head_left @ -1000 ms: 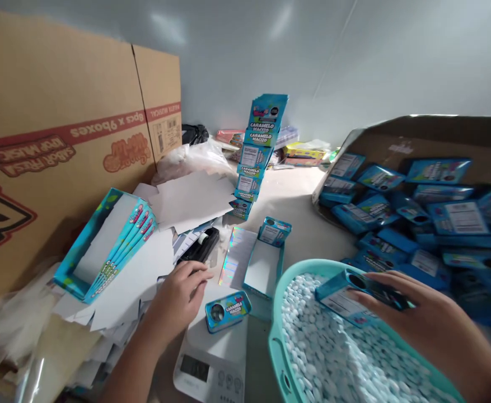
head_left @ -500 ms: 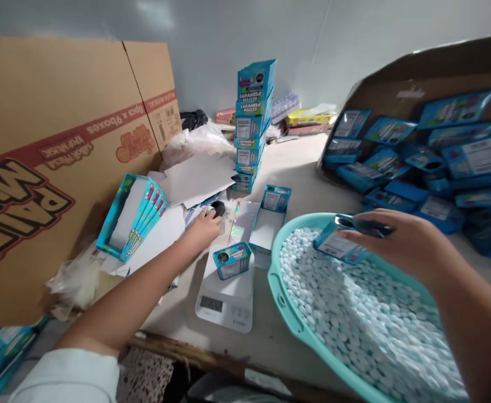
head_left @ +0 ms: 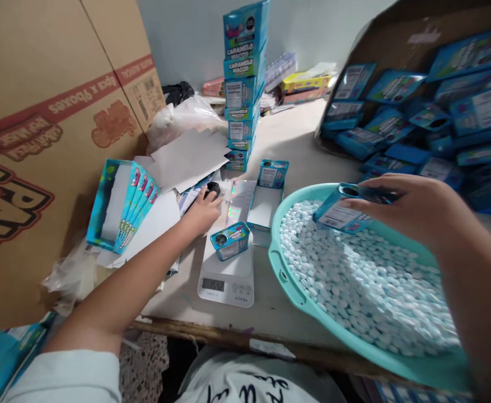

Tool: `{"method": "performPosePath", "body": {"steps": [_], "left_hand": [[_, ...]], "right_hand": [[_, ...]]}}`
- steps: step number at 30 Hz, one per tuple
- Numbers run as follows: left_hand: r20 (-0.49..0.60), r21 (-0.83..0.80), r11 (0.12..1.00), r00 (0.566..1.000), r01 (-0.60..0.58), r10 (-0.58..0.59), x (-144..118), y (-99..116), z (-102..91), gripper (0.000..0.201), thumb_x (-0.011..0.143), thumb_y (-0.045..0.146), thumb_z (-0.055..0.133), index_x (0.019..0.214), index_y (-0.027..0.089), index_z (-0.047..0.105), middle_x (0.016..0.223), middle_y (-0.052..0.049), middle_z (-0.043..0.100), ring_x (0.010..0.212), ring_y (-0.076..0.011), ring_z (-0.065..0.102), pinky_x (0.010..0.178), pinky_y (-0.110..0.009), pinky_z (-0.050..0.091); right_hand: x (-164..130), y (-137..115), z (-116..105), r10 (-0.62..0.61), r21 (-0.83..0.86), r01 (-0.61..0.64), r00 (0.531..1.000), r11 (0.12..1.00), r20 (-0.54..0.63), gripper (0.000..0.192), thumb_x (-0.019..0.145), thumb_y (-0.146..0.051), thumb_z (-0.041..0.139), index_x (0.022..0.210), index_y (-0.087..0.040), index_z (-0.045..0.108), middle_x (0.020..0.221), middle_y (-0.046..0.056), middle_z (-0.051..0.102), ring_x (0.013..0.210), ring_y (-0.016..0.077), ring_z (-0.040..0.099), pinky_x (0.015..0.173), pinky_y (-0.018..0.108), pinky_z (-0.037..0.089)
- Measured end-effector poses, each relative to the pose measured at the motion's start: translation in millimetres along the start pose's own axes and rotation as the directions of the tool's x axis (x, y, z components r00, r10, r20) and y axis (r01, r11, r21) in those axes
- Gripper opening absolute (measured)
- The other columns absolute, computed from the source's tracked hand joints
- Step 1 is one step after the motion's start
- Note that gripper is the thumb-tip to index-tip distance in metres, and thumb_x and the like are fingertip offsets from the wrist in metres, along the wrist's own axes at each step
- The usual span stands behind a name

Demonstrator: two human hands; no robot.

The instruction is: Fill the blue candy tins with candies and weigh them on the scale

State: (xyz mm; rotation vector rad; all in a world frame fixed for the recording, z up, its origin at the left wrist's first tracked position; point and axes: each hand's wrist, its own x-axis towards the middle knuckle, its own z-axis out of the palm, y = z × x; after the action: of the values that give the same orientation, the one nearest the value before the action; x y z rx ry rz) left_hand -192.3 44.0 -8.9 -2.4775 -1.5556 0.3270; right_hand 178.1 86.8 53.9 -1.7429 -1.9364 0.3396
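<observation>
Blue tin (head_left: 346,210) sits in the right hand (head_left: 413,210), fingers closed around it, held over the teal basin (head_left: 289,280) of pale candies (head_left: 354,285) at about 4 o'clock on the surface (head_left: 295,140). The left hand (head_left: 201,212) reaches out to 10 o'clock from the scale (head_left: 228,274), fingers curled onto a small black object (head_left: 211,189) among white cards; whether it grips it I cannot tell. Another tin (head_left: 230,240) stands on the scale. An open box (head_left: 264,204) lies just beyond the scale, a stack of boxes (head_left: 243,84) rises at 12 o'clock, and a carton (head_left: 52,123) fills 9 o'clock.
</observation>
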Motion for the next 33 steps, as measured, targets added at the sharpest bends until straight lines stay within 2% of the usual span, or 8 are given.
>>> {"method": "performPosePath", "body": {"steps": [3, 6, 10, 12, 15, 20, 25, 33], "left_hand": [[-0.159, -0.067, 0.995, 0.984, 0.075, -0.085, -6, -7, -19.9, 0.017, 0.088, 0.016, 0.062, 0.092, 0.019, 0.079, 0.141, -0.011, 0.062, 0.135, -0.0371, 0.047, 0.12, -0.069, 0.026], [-0.478, -0.301, 0.94, 0.827, 0.161, -0.295, -20, 2, -61.9, 0.018, 0.093, 0.024, 0.06, 0.088, 0.02, 0.077, 0.133, -0.011, 0.065, 0.128, -0.0364, 0.053, 0.114, -0.067, 0.037], [-0.67, -0.431, 0.9, 0.691, -0.064, -0.272, -39, 77, -119.4, 0.014, 0.095, 0.028, 0.063, 0.1, 0.024, 0.075, 0.134, -0.006, 0.063, 0.127, -0.0326, 0.055, 0.116, -0.063, 0.037], [-0.658, -0.42, 0.897, 0.727, -0.139, -0.195, -39, 128, -130.7, 0.015, 0.096, 0.026, 0.063, 0.106, 0.027, 0.074, 0.138, -0.004, 0.062, 0.128, -0.0321, 0.055, 0.119, -0.07, 0.028], [-0.481, -0.43, 0.903, 0.85, -0.013, -0.217, -33, 170, -126.3, 0.042, 0.091, 0.034, 0.07, 0.131, 0.021, 0.064, 0.153, -0.015, 0.051, 0.138, -0.0403, 0.047, 0.119, -0.073, 0.025], [-0.112, -0.374, 0.858, 0.901, 0.351, -0.418, -57, 126, -111.7, 0.075, 0.085, 0.038, 0.076, 0.152, 0.021, 0.047, 0.161, -0.016, 0.043, 0.148, -0.0404, 0.039, 0.123, -0.064, 0.025], [0.211, -0.455, 0.784, 0.906, 0.423, -0.366, -70, 81, -107.3, 0.053, 0.09, 0.026, 0.063, 0.143, 0.025, 0.058, 0.137, -0.01, 0.068, 0.125, -0.0329, 0.065, 0.107, -0.046, 0.049], [-0.106, -0.573, 0.811, 0.97, 0.12, -0.218, -18, 38, -116.5, 0.049, 0.078, 0.019, 0.061, 0.126, 0.025, 0.072, 0.124, -0.005, 0.074, 0.114, -0.028, 0.068, 0.099, -0.037, 0.052]], "right_hand": [[-2, 0, -6, -0.04, -0.024, 0.041, 0.998, 0.999, 0.041, 0.038, 0.07, -0.048, 0.079, 0.092, -0.016, 0.074, 0.094, 0.008, 0.072, 0.086, 0.0211, 0.062, 0.077, 0.031, 0.043], [-4, -1, -13, -0.116, -0.063, 0.123, 0.987, 0.99, 0.108, 0.041, 0.076, -0.054, 0.076, 0.091, -0.016, 0.074, 0.09, 0.006, 0.069, 0.081, 0.0187, 0.059, 0.072, 0.03, 0.039], [-9, -6, -22, -0.061, -0.088, 0.065, 0.997, 0.994, 0.04, 0.043, 0.079, -0.056, 0.074, 0.095, -0.016, 0.075, 0.095, 0.007, 0.069, 0.086, 0.0206, 0.059, 0.071, 0.03, 0.038], [-12, -6, -26, -0.038, -0.073, 0.034, 0.998, 0.997, -0.052, 0.042, 0.076, -0.054, 0.077, 0.097, -0.017, 0.076, 0.098, 0.007, 0.07, 0.09, 0.0229, 0.061, 0.073, 0.032, 0.04], [-13, -3, -30, -0.051, -0.048, 0.044, 0.987, 0.998, -0.154, 0.041, 0.075, -0.054, 0.077, 0.098, -0.02, 0.076, 0.1, 0.008, 0.071, 0.091, 0.0257, 0.063, 0.073, 0.033, 0.043], [-14, -1, -31, -0.046, -0.083, 0.034, 0.989, 0.996, -0.139, 0.04, 0.077, -0.055, 0.074, 0.096, -0.02, 0.076, 0.101, 0.009, 0.071, 0.089, 0.0261, 0.063, 0.063, 0.032, 0.038], [-18, -11, -37, -0.015, -0.097, 0.012, 0.999, 0.995, -0.039, 0.033, 0.08, -0.053, 0.071, 0.085, -0.021, 0.074, 0.097, 0.008, 0.069, 0.081, 0.0227, 0.061, 0.057, 0.03, 0.032], [-21, -13, -44, 0.008, -0.101, -0.012, 0.999, 0.995, -0.04, 0.032, 0.082, -0.052, 0.072, 0.089, -0.02, 0.074, 0.103, 0.008, 0.068, 0.085, 0.0225, 0.06, 0.06, 0.03, 0.032]]}}
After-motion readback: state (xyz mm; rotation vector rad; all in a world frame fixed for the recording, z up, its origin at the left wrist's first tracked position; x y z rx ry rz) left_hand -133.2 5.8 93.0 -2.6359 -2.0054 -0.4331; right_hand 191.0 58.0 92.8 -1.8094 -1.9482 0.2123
